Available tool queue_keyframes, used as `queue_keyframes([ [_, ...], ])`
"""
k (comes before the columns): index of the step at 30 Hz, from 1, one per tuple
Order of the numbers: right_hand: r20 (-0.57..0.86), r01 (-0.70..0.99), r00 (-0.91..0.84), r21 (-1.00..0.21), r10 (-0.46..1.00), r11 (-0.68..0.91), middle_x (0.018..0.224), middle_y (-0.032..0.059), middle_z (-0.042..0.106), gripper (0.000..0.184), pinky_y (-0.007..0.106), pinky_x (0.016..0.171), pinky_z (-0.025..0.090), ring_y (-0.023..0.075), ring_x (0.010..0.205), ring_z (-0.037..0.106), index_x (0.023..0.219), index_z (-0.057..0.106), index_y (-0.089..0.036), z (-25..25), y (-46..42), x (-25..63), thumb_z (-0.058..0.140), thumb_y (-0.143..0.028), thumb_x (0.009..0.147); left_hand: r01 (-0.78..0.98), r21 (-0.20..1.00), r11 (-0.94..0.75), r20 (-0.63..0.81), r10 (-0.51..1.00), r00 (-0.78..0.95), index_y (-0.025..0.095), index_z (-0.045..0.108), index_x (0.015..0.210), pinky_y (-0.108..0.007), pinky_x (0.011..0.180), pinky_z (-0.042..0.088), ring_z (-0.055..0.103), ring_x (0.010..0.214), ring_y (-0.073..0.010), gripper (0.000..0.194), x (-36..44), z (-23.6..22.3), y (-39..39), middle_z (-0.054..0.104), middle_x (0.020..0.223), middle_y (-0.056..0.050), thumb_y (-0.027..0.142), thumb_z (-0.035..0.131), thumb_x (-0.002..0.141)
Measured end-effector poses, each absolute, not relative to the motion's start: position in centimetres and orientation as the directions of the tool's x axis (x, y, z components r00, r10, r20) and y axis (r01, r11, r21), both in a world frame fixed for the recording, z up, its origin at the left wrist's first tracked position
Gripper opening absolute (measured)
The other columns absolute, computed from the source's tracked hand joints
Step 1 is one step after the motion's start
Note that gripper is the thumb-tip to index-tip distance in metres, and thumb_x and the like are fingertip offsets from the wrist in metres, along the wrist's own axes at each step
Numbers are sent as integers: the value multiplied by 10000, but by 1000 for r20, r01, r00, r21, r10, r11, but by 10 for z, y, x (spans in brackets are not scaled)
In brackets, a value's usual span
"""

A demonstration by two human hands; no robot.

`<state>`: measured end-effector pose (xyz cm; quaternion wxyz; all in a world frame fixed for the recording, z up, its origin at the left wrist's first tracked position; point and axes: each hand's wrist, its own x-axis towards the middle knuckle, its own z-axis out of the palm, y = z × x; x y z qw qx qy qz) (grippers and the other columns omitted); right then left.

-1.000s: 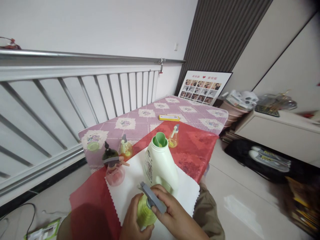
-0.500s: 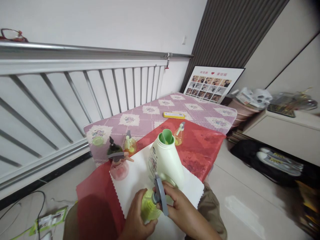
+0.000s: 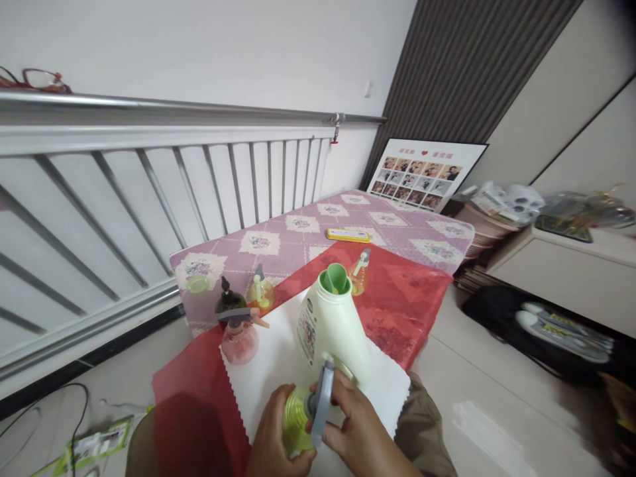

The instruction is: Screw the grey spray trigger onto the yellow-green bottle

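Note:
My left hand [image 3: 279,434] is wrapped around a yellow-green ribbed spray bottle [image 3: 294,424] low over the white mat. The fingers of my right hand [image 3: 355,421] close on its grey trigger sprayer head [image 3: 322,402], which sits at the bottle's neck. Just beyond my hands a large pale-green jug [image 3: 340,331] stands uncapped, a green pouring spout in its mouth. To the left stands a pink spray bottle [image 3: 240,344] with a grey and orange trigger.
Behind the pink bottle are a dark pump bottle [image 3: 230,301] and a yellow spray bottle [image 3: 262,296]; another clear spray bottle [image 3: 358,278] stands behind the jug. A green lid [image 3: 198,285] and yellow case [image 3: 348,235] lie on the patterned tablecloth [image 3: 303,242]. A radiator [image 3: 228,179] borders the left.
The spray bottle's grey head has turned more upright in my right hand, and its nozzle now points up. My left hand keeps its hold. The view has shifted slightly.

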<state>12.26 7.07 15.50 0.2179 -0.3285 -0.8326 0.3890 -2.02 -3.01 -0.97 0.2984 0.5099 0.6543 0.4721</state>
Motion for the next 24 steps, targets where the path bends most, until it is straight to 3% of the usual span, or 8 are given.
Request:
queue_keyframes([
  [5,181,370,-585,-807,790,459,839,17,604,175,298,725,515,188,800,613,794,583,-211,132,58,117,647,-97,677,352,932,92,28,947,-321,182,385,1372,-431,1091,458,519,1294,-330,857,-22,-7,-29,542,1392,-144,237,703,578],
  [10,219,244,-633,-854,743,459,987,57,636,217,314,851,526,207,939,630,997,622,-223,127,55,119,623,-176,785,341,927,154,-10,921,-389,209,402,1353,-406,1047,487,549,1262,-320,787,-14,5,-27,570,1361,-126,287,684,622],
  [13,240,187,-687,-853,686,486,1009,76,630,251,319,864,527,211,957,628,1023,630,-207,132,60,121,602,-147,781,338,928,160,3,900,-437,213,386,1357,-402,1038,492,570,1235,-314,792,-10,7,-27,579,1343,-126,319,684,631],
  [20,50,247,-736,-908,675,337,1139,67,605,388,329,955,459,204,1088,582,1101,609,-218,158,64,121,575,-73,743,328,942,69,49,940,-337,201,394,1338,-429,1056,479,551,1247,-328,812,-19,4,-25,577,1330,-132,259,695,586],
  [24,27,243,-736,-922,677,301,1134,80,597,363,336,952,441,197,1085,574,1059,621,-189,156,61,120,514,-41,744,346,936,61,56,947,-318,193,354,1358,-457,1083,452,545,1252,-319,832,-21,3,-27,559,1342,-138,232,681,593],
])
